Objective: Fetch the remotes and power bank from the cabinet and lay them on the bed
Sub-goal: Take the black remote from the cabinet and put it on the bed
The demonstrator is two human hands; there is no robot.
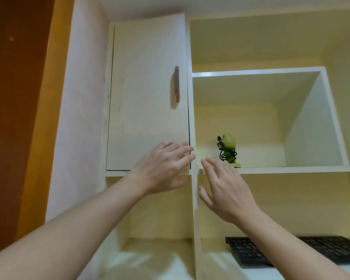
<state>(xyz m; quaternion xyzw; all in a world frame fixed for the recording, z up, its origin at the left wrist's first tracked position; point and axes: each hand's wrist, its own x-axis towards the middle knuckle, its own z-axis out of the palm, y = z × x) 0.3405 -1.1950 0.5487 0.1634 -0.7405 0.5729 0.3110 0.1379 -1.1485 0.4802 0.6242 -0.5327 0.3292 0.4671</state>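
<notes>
Left hand [162,168] spread, empty, at cabinet door [146,87] | right hand [224,190] spread, empty | keyboard [251,251] on white shelf [214,263]

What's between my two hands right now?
In the head view, only the white vertical shelf divider stands between the left hand and the right hand; no other object lies in that gap.

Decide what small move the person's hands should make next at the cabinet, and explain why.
Probably swing the cabinet door open with the left hand, whose straight fingers lie at its lower right edge. The door looks shut, and the right hand is open, holding nothing.
</notes>
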